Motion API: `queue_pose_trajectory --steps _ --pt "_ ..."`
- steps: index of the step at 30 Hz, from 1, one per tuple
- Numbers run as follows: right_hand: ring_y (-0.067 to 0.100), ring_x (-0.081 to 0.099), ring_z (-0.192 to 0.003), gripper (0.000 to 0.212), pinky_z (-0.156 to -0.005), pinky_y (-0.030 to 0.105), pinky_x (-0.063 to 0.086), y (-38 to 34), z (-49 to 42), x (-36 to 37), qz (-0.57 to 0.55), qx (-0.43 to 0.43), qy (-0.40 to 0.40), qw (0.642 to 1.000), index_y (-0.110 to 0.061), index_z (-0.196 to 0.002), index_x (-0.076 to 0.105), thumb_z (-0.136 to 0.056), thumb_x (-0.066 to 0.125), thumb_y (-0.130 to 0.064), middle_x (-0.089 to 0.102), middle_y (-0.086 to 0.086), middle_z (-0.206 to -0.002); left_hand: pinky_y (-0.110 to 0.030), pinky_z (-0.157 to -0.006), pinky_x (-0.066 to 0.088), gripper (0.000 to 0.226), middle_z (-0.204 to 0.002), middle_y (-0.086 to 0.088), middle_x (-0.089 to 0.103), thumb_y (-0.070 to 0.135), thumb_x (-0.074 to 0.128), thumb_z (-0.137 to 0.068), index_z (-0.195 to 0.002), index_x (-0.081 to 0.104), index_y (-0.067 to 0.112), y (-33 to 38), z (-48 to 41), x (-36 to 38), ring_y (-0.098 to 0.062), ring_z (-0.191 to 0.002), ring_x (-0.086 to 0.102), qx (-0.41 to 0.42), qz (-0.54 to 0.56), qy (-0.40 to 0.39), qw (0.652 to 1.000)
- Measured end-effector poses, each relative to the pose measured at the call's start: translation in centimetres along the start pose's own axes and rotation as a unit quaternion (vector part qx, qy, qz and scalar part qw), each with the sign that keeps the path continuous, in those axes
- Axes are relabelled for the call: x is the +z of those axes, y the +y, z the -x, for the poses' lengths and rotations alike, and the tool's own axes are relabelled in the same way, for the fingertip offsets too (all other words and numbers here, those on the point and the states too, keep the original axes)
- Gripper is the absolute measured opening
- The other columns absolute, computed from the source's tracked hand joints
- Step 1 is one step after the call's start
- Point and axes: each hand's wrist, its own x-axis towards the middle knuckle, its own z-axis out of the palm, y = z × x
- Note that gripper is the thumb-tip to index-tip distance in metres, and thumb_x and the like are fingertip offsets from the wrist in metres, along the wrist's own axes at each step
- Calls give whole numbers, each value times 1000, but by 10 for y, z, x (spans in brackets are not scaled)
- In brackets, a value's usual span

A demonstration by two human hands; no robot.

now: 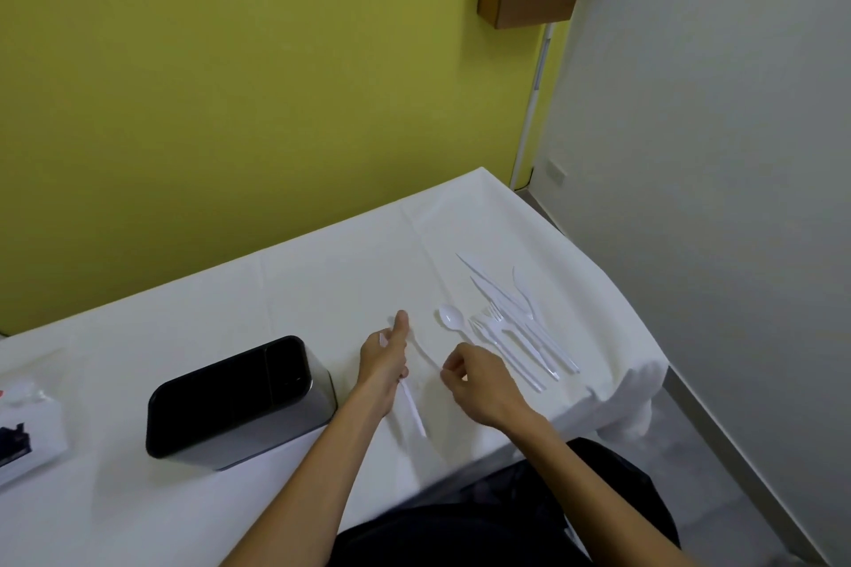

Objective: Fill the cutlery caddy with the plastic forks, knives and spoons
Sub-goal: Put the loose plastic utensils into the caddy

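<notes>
— On the white tablecloth [322,290], what lies where?

— Loose white cutlery sits at about three o'clock from the hands: a spoon [451,319] with its bowl toward eleven o'clock, two forks [499,331] with tines toward eleven and handles running to five, and three knives [502,290] beyond them, tips toward ten or eleven o'clock.

— And the caddy?

— The black cutlery caddy [239,396] stands at nine o'clock from the left hand, its open top split by a divider.

— What is the left hand [384,359] doing?

— Its fingers are closed around white plastic pieces [412,410]; the long axis runs from eleven to five o'clock, handle end out below the palm. Which kind they are is too blurred to tell.

— The right hand [479,378]?

— Thumb and fingers are curled together at the near end of another thin white utensil [426,352], which points toward eleven o'clock. Whether it is truly pinched, I cannot tell.
</notes>
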Motion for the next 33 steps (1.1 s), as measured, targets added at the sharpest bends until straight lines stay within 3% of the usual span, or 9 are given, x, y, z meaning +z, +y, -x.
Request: queue_pose_trajectory --steps 4,8,10,14,18,22,28,31,33 --pt "12 64 -84 15 -70 22 49 5 6 -8 -59 4 -36 998 -19 -91 64 -95 53 -28 68 -6 -91 -28 -58 36 26 -72 -1 43 38 57 -99 -95 56 12 1 -3 12 -17 -58 34 15 -19 -20 1000" --pt "22 58 -79 20 -64 32 46 18 -2 -10 94 52 85 991 -14 -114 53 -100 47 -28 54 3 -110 -32 -67 48 15 -88 -6 63 22 45 -103 -100 54 11 2 -4 19 -18 -63 55 20 16 7 1000" --pt "22 50 -73 27 -62 31 40 20 -6 -7 157 73 85 981 -15 -123 44 -100 47 -29 48 5 -117 -37 -77 52 13 -83 -7 64 19 42 -105 -104 52 11 2 -5 22 -19 -71 66 10 42 0 999" --pt "24 50 -70 16 -63 32 38 22 -10 -6 199 69 69 975 -14 -107 48 -101 42 -27 54 4 -103 -36 -73 52 11 -78 -6 60 15 43 -103 -102 52 9 3 -7 25 -20 -66 65 8 57 -15 998" --pt "19 59 -79 16 -64 30 44 24 -7 -11 93 40 52 994 -16 -91 59 -96 51 -29 60 -2 -90 -28 -59 44 31 -77 -3 52 42 51 -101 -100 52 11 7 -5 31 -15 -61 55 25 -4 -8 1000" --pt "2 59 -72 16 -67 18 43 14 3 -18 -55 0 12 998 -21 -90 68 -94 59 -34 66 -12 -79 -29 -69 48 61 -97 -2 62 63 51 -94 -133 49 17 14 2 40 -16 -79 61 42 -54 -24 997" --pt "1 57 -67 22 -61 13 38 -6 7 -29 -65 -13 14 998 -22 -87 71 -97 55 -33 62 -15 -70 -28 -71 46 33 -93 -1 66 36 45 -104 -104 57 6 29 13 41 -18 -81 58 132 -36 -9 991" --pt "-1 57 -67 15 -60 10 34 -27 4 -29 -50 -32 47 997 -28 -84 64 -96 56 -32 62 -16 -76 -29 -77 54 23 -90 -3 70 26 39 -106 -106 53 8 45 21 27 -20 -86 68 164 21 8 986" --pt "-2 60 -71 11 -60 10 36 -44 -2 -25 -52 -48 59 996 -30 -87 63 -95 57 -34 65 -14 -86 -36 -76 60 16 -81 -6 67 20 41 -106 -108 52 8 58 28 13 -19 -71 69 188 97 -1 977"
